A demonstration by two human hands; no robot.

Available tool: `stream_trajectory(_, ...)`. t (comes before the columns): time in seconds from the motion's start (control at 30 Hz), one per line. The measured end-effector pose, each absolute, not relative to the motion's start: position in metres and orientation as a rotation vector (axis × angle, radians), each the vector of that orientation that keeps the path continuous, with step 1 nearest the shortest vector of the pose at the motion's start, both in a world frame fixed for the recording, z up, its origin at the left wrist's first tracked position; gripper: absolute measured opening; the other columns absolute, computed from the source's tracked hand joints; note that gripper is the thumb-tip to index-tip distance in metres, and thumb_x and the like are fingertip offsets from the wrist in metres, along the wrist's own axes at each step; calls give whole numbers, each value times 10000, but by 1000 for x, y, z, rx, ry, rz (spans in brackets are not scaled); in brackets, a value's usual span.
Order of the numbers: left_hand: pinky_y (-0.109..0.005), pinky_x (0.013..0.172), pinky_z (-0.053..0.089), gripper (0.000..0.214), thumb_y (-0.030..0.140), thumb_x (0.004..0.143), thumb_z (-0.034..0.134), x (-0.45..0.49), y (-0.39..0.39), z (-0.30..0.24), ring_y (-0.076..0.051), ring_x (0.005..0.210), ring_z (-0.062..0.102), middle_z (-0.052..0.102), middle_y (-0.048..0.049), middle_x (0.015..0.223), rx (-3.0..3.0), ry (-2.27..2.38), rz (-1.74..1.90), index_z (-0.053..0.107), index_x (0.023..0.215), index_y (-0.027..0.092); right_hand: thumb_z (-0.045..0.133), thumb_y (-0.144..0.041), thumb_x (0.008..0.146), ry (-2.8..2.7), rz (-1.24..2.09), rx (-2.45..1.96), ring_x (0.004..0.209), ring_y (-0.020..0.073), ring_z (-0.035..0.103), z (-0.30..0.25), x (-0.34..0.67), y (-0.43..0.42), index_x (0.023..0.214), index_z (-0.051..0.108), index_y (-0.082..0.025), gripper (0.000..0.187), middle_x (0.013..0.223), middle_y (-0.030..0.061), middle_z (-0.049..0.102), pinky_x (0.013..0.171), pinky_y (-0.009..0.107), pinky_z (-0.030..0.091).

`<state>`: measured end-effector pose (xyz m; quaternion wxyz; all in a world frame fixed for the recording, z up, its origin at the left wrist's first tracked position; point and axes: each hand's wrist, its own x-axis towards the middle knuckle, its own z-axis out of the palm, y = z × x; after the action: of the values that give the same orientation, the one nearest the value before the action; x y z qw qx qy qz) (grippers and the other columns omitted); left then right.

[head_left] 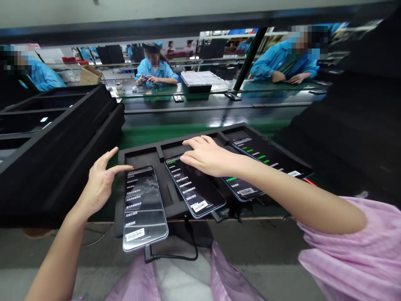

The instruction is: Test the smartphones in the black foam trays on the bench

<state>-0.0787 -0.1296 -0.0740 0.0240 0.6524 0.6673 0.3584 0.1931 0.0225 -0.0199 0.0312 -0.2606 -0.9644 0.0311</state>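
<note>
Several smartphones lie in a black foam tray (140,155), their screens lit with lists of text. My left hand (102,177) reaches to the leftmost smartphone (145,209), its index finger at the top edge and the fingers apart. A black cable (175,256) is plugged into that phone's lower end. Over the top of the middle smartphone (196,188) hovers my right hand (203,154), fingers stretched out and holding nothing; whether it touches the screen I cannot tell. To its right is another smartphone (266,156) with green lines, and my forearm partly covers the phones there.
Stacked black foam trays (78,138) stand on the left. Beyond my tray runs a conveyor belt (188,115) with phones beside it. Co-workers in blue sit across, one behind a white-topped box (203,79). A dark overhead beam (156,31) crosses above.
</note>
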Motion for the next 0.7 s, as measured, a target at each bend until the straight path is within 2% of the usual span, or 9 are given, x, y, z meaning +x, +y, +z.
stream_trajectory(0.13, -520, 1072, 280, 678, 637, 845, 117, -75, -153, -75, -309, 1279, 354, 428, -7, 1377, 2126, 1788, 1072, 719, 811, 328, 244, -430, 943, -2931, 474, -681, 1253, 266, 353, -13, 215, 12, 912, 709, -251, 500, 1287, 60, 494, 1041, 499, 245)
stream_trajectory(0.23, -581, 1057, 254, 643, 644, 841, 131, -76, -156, -80, -330, 1291, 326, 432, 3, 1373, 2161, 1822, 976, 710, 858, 364, 251, -434, 941, -2955, 664, -681, 1257, 257, 353, -19, 228, 7, 903, 704, -252, 490, 1296, 55, 489, 1049, 486, 246)
stream_trajectory(0.33, -619, 1047, 226, 641, 677, 819, 171, -77, -146, -84, -350, 1273, 337, 435, -20, 1369, 2067, 1870, 1023, 717, 817, 341, 255, -418, 946, -2929, 619, -734, 1273, 260, 331, -26, 231, 7, 938, 695, -256, 469, 1305, 64, 483, 1056, 506, 223)
stream_trajectory(0.47, -562, 1081, 213, 692, 712, 796, 166, -78, -134, -87, -343, 1273, 336, 415, -6, 1384, 1942, 1877, 1077, 722, 742, 303, 261, -415, 949, -2933, 558, -729, 1278, 259, 328, -27, 230, 9, 981, 691, -259, 459, 1318, 68, 476, 1055, 506, 225)
stream_trajectory(0.7, -553, 1091, 194, 775, 748, 772, 95, -92, -131, -89, -356, 1265, 346, 401, 28, 1394, 1990, 1887, 1016, 723, 780, 294, 263, -449, 946, -2828, 422, -763, 1276, 261, 338, -17, 260, 10, 1167, 620, -277, 453, 1324, 89, 466, 1033, 498, 259)
